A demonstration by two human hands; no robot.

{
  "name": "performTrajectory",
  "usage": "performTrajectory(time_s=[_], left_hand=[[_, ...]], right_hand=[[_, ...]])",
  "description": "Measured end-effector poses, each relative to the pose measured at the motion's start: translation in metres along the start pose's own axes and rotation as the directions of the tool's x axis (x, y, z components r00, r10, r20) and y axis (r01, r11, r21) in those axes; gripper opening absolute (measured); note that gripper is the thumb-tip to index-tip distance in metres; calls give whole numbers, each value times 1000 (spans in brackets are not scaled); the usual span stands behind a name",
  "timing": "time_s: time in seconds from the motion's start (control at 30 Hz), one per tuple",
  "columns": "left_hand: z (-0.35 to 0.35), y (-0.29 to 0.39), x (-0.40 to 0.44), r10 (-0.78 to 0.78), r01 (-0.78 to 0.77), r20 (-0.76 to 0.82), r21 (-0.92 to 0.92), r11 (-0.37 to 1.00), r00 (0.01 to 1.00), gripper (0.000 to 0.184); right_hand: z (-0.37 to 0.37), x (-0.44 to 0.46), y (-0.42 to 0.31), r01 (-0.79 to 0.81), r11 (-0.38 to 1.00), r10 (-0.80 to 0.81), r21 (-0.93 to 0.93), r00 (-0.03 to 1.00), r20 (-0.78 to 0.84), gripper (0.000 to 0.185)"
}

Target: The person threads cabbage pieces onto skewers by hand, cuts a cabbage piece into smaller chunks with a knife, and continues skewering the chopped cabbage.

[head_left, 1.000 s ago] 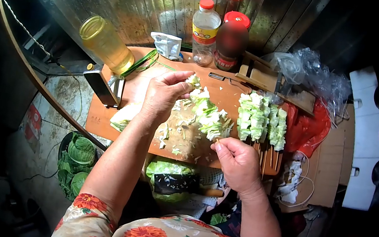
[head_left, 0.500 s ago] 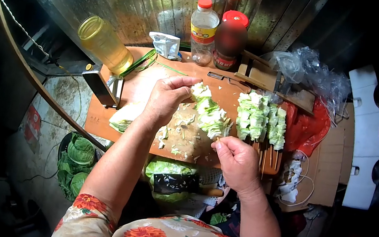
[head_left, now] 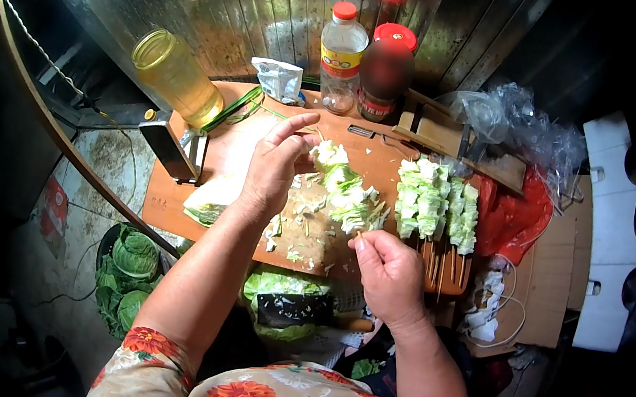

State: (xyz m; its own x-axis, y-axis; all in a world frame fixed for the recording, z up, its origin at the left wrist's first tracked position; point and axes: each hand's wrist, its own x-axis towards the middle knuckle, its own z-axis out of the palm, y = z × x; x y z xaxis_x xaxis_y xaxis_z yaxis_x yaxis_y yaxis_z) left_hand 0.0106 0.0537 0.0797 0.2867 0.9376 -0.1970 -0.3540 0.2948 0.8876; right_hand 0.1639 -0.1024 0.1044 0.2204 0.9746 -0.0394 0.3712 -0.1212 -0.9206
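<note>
From the head view, your right hand point(head_left: 388, 279) gripped the lower end of the cabbage skewer point(head_left: 348, 191) above the counter point(head_left: 381, 159). Your left hand point(head_left: 278, 164) was at its upper end, grip impossible to tell; loaded skewers point(head_left: 422, 198) lay to the right.

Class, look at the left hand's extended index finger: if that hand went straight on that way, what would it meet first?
Probably the clear bottle with the red cap, near its base. The left hand may be raised above the board, so depth is unclear.
</note>
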Motion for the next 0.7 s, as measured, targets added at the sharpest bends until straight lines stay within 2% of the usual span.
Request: performTrajectory(time_s=[0.13, 0.2, 0.33, 0.4, 0.5, 0.7], left_hand=[[-5, -7, 2, -54, 53, -26, -32, 998, 998, 23], [-9, -11, 4, -18, 18, 44, -6, 1000, 999, 13], [-8, -9, 5, -55, 57, 83, -31, 998, 995, 13], [-12, -12, 8, -48, 43, 84, 57, 997, 995, 12], [-10, -14, 7, -37, 33, 91, 46, 998, 995, 13], [-10, -16, 10, -25, 21, 50, 75, 997, 998, 12]], right_hand=[[0, 0, 2, -3, 1000, 3, 22, 1000, -2, 18], [-1, 0, 2, 8, 1000, -8, -11, 1000, -5, 17], [-1, 0, 6, 52, 998, -54, -39, 998, -34, 15], [-3, 0, 2, 36, 996, -38, -77, 999, -33, 14], [-4, -1, 0, 62, 988, -68, -140, 997, -37, 14], [-5, -1, -3, 83, 984, -89, -158, 996, -29, 14]])
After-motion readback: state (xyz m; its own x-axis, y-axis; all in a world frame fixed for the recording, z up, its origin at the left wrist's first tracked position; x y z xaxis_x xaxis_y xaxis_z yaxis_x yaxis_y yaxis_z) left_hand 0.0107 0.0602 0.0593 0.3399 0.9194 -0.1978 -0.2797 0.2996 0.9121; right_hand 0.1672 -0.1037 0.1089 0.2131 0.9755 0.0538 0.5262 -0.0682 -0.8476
